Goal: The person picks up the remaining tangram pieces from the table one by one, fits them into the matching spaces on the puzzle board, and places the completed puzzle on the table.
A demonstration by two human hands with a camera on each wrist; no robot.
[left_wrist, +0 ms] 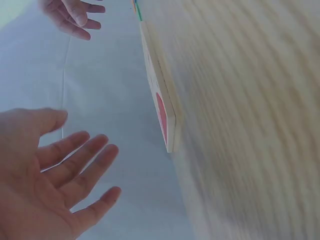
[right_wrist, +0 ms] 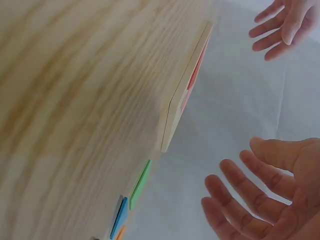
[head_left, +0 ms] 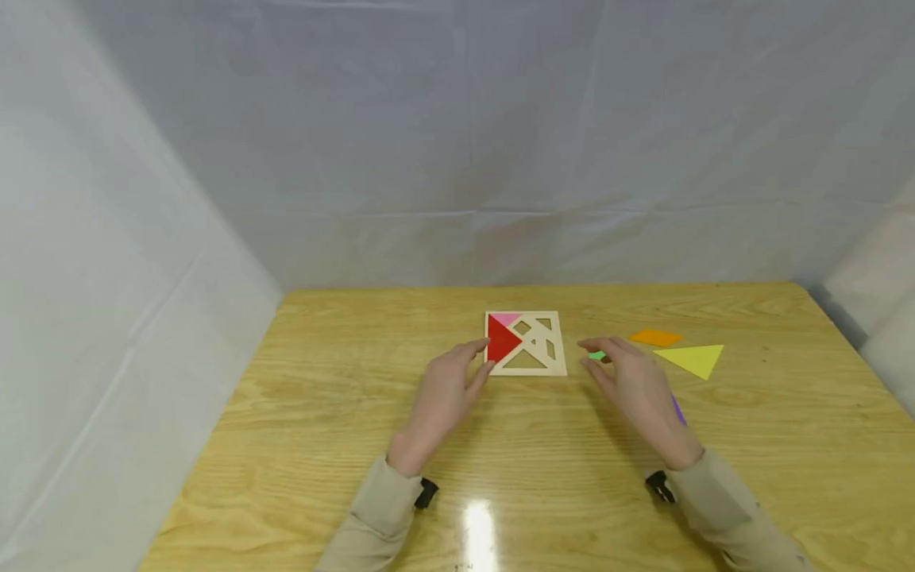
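Observation:
A square wooden puzzle board (head_left: 561, 361) lies flat on the table, with a red triangle (head_left: 502, 342) and a pink triangle (head_left: 506, 318) set in it; its other cutouts show bare. Left of the board hovers my left hand (head_left: 446, 389), fingers spread and holding nothing; in the head view its fingertips overlap the red triangle. My right hand (head_left: 636, 389), also spread and holding nothing, is raised over the table to the right of the board. Below it a green piece (right_wrist: 140, 185) lies on the table beside a blue piece (right_wrist: 119, 218), the blue one hidden by the hand from above.
An orange parallelogram (head_left: 654, 338) and a large yellow triangle (head_left: 695, 360) lie to the right on the wooden table (head_left: 322, 381). Part of a purple piece (head_left: 679, 411) shows beside the right wrist. A pale sheet (head_left: 457, 159) hangs behind the table, with another at the left.

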